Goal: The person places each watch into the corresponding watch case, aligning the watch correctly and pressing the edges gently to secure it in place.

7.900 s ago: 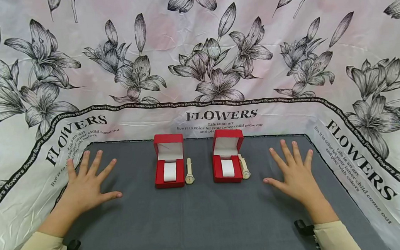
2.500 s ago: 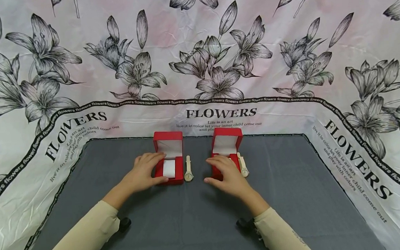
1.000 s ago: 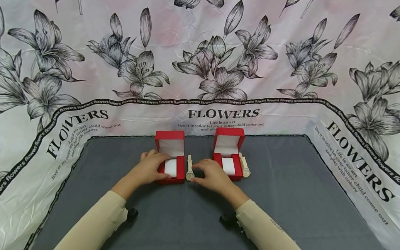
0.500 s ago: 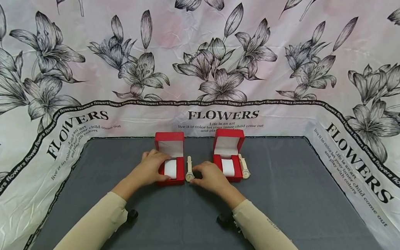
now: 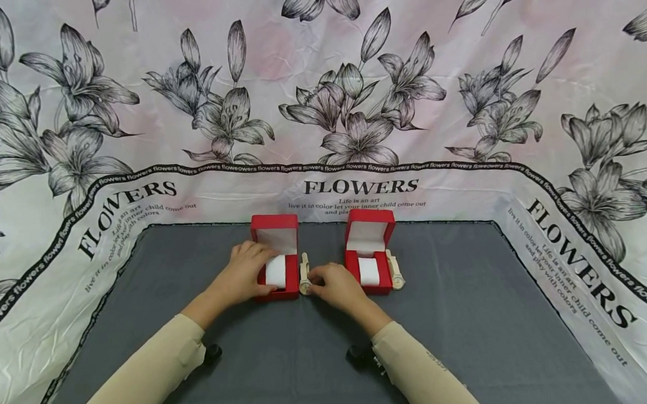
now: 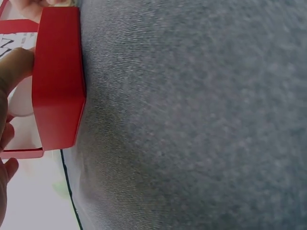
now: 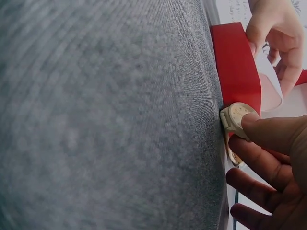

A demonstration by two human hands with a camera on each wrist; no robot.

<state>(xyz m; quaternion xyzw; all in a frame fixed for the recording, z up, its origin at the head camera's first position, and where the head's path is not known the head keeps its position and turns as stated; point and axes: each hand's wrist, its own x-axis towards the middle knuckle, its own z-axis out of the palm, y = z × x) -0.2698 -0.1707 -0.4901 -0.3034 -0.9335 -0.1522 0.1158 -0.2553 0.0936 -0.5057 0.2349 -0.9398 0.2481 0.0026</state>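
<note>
Two red watch boxes with raised lids stand side by side in the head view. At the left box point(image 5: 292, 274), my left hand point(image 5: 241, 275) is over its left side. Its thumb lies at the front and its fingers behind the white watch cushion point(image 5: 276, 271), gripping it inside the box. My right hand point(image 5: 339, 288) pinches a cream wristwatch point(image 7: 239, 115) by its dial between thumb and forefinger, just right of that box. In the right wrist view the dial end is tilted up; part of the strap is hidden by the fingers.
The right red box point(image 5: 385, 271) holds another white cushion point(image 5: 369, 272). A second cream wristwatch point(image 5: 396, 272) lies against its right side. All rest on a grey cloth point(image 5: 452, 343) with a flower-printed fabric point(image 5: 357, 193) rising behind.
Both hands have come in from the table's sides. My right hand moved left from the right box to the left watch and now pinches it. My left hand has closed on the left cushion.
</note>
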